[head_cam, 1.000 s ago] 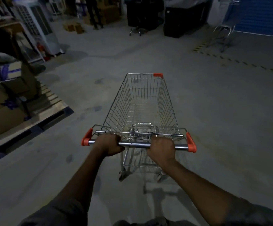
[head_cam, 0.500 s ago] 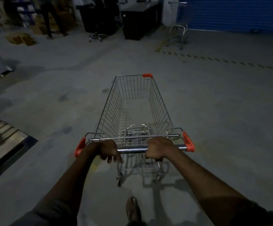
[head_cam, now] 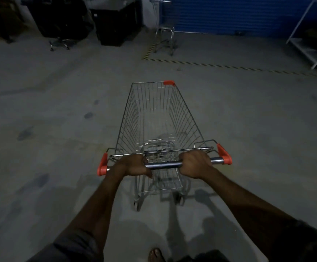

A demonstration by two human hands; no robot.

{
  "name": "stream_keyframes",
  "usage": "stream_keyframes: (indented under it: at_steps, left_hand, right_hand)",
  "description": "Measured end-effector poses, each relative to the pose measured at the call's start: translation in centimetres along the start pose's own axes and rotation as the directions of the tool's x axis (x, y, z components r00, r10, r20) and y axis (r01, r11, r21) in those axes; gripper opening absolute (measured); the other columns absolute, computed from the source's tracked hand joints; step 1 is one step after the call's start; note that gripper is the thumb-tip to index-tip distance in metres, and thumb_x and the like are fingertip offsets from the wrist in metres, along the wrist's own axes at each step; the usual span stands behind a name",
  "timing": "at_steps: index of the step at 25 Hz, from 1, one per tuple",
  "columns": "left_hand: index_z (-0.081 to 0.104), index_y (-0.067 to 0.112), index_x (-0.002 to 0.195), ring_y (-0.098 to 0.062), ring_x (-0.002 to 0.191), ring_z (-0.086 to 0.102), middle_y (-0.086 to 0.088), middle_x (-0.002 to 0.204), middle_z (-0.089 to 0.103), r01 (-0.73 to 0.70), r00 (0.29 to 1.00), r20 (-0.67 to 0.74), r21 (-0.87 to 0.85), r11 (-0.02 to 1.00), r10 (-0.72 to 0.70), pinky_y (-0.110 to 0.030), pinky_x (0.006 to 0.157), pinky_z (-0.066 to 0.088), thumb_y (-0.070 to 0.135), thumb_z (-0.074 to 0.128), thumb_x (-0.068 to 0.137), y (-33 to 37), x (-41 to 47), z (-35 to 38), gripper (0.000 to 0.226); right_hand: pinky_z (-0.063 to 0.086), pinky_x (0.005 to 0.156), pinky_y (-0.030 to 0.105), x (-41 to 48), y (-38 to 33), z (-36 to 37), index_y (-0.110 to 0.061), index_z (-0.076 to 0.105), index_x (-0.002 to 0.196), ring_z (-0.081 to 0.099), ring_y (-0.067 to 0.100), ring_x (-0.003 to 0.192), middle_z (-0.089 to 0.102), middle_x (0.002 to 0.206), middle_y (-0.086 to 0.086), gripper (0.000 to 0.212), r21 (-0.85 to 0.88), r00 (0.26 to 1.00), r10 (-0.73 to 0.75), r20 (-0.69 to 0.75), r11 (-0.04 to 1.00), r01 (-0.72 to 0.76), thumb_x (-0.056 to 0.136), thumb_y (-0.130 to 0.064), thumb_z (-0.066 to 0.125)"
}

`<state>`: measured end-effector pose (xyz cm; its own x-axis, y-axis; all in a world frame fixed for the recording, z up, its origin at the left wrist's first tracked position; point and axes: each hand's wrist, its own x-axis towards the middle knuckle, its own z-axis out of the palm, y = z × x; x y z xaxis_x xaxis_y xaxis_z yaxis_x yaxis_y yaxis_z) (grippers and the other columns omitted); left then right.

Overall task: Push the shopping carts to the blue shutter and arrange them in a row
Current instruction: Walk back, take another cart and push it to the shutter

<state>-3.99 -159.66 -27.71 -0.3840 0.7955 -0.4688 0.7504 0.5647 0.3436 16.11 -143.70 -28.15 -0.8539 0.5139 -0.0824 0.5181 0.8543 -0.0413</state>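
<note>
Ahead, a blue shutter (head_cam: 239, 15) spans the far wall, with a second cart (head_cam: 164, 37) parked just before it. Nearer, an empty wire shopping cart (head_cam: 159, 118) stands mid-floor; left hand (head_cam: 133, 165) and right hand (head_cam: 196, 163) both wrap their fingers closed around its handle bar (head_cam: 162, 165).

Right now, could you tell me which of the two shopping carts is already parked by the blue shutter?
The far cart, standing alone beyond the striped floor tape at the blue shutter. The near cart is mid-floor, both hands gripping its handle.
</note>
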Motion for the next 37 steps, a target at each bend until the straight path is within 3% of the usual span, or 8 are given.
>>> stream_keyframes:
  at_steps: [4, 7, 12, 18, 24, 28, 34, 37]
  left_hand:
    - [0.059, 0.028, 0.075, -0.016, 0.092, 0.057, 0.008, 0.096, 0.060, -0.132, 0.968, -0.202, 0.093, 0.987, 0.148, -0.030, 0.073, 0.045, 0.063, 0.078, 0.058, -1.0, 3.2, -1.1, 0.043]
    - [0.048, 0.035, 0.068, -0.014, 0.098, 0.049, 0.010, 0.106, 0.055, -0.224, 0.933, -0.250, 0.162, 0.961, 0.259, -0.034, 0.085, 0.046, 0.068, 0.066, 0.053, -1.5, 5.5, -2.2, 0.040]
    - [0.064, 0.025, 0.078, -0.017, 0.088, 0.061, 0.006, 0.093, 0.062, -0.233, 0.931, -0.232, 0.215, 0.949, 0.281, -0.030, 0.073, 0.049, 0.065, 0.064, 0.058, -1.5, 10.0, -4.5, 0.045]
    - [0.059, 0.026, 0.073, -0.019, 0.078, 0.064, 0.004, 0.082, 0.067, -0.219, 0.930, -0.230, 0.279, 0.935, 0.286, -0.029, 0.065, 0.047, 0.063, 0.063, 0.065, -0.3, 16.3, -8.1, 0.038]
    - [0.062, 0.027, 0.071, -0.011, 0.068, 0.060, 0.010, 0.070, 0.062, -0.203, 0.955, -0.159, 0.256, 0.945, 0.248, -0.028, 0.060, 0.045, 0.066, 0.068, 0.063, 1.9, 25.6, -13.1, 0.040]
    - [0.061, 0.024, 0.074, -0.015, 0.071, 0.062, 0.007, 0.071, 0.063, -0.201, 0.950, -0.177, 0.289, 0.936, 0.258, -0.028, 0.062, 0.047, 0.063, 0.064, 0.065, 3.4, 32.2, -16.0, 0.040]
    - [0.052, 0.034, 0.074, -0.020, 0.081, 0.068, 0.004, 0.084, 0.071, -0.229, 0.889, -0.283, 0.405, 0.885, 0.359, -0.029, 0.064, 0.042, 0.061, 0.052, 0.069, 6.0, 41.8, -19.7, 0.028]
    - [0.066, 0.032, 0.082, -0.020, 0.084, 0.069, 0.003, 0.086, 0.073, -0.244, 0.876, -0.280, 0.443, 0.863, 0.392, -0.028, 0.065, 0.042, 0.059, 0.055, 0.073, 7.2, 47.1, -22.3, 0.031]
  right_hand:
    - [0.036, 0.063, 0.028, 3.0, 1.0, 0.8, -0.021, 0.070, 0.085, 0.059, 0.022, 0.086, 0.062, 0.088, 0.001, 0.025, -0.007, 0.998, -0.014, -0.055, 1.000, 0.014, 0.068, -0.038, 0.061]
    - [0.036, 0.064, 0.029, 5.0, 1.8, 1.2, -0.020, 0.072, 0.085, 0.058, 0.022, 0.087, 0.061, 0.092, 0.001, 0.030, -0.040, 0.998, -0.007, -0.064, 0.999, 0.005, 0.066, -0.039, 0.061]
    - [0.036, 0.061, 0.026, 8.3, 3.1, 0.1, -0.021, 0.069, 0.080, 0.059, 0.017, 0.072, 0.064, 0.082, -0.003, 0.027, -0.014, 0.996, 0.079, -0.043, 0.997, -0.080, 0.074, -0.043, 0.055]
    - [0.050, 0.070, 0.031, 13.4, 5.6, -0.6, -0.020, 0.069, 0.085, 0.067, 0.025, 0.074, 0.070, 0.080, 0.002, 0.028, -0.106, 0.978, 0.196, -0.074, 0.973, -0.204, 0.075, -0.044, 0.056]
    - [0.045, 0.064, 0.031, 21.5, 11.1, -0.8, -0.018, 0.069, 0.085, 0.070, 0.028, 0.072, 0.072, 0.079, 0.003, 0.027, -0.111, 0.973, 0.182, -0.142, 0.974, -0.198, 0.076, -0.040, 0.056]
    - [0.041, 0.064, 0.031, 27.0, 15.0, -1.6, -0.017, 0.069, 0.085, 0.069, 0.027, 0.072, 0.071, 0.077, 0.003, 0.023, -0.069, 0.970, 0.185, -0.155, 0.978, -0.197, 0.079, -0.037, 0.059]
    - [0.045, 0.053, 0.028, 35.7, 21.4, -1.9, -0.016, 0.065, 0.061, 0.063, 0.026, 0.048, 0.063, 0.054, 0.002, 0.024, -0.011, 0.956, 0.242, -0.168, 0.969, -0.247, 0.062, -0.038, 0.058]
    - [0.042, 0.059, 0.030, 40.6, 24.7, -2.7, -0.017, 0.068, 0.073, 0.067, 0.026, 0.060, 0.068, 0.066, 0.003, 0.023, -0.042, 0.960, 0.238, -0.150, 0.968, -0.246, 0.070, -0.039, 0.059]
